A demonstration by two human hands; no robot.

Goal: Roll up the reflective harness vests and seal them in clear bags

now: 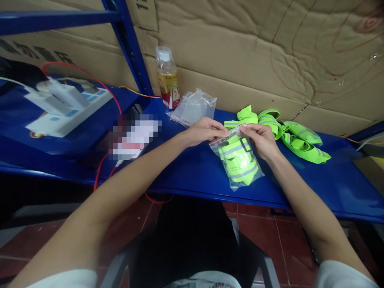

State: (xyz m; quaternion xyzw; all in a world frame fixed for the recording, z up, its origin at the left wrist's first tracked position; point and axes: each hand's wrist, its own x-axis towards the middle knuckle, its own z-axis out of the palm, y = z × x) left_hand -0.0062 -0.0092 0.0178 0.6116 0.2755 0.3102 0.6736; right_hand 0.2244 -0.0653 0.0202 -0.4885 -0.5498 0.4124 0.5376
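Your pale shirt (204, 279), bottom edge. Left hand (207, 132): fingers together, clamped on clear bag's (237, 162) top edge. Right hand (261, 138): thumb and fingers pinch same edge, farther right. Neon strap (244, 173) inside, over blue table (186, 168).

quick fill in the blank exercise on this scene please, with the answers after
1. The folded green strap lies ____ the clear bag pinched by the left hand and right hand.
2. The tabletop under the bag is ____.
3. The bottle has a ____ cap.
4. As pictured, the power strip is on the ____ side of the bottle.

Missing words: inside; blue; white; left.
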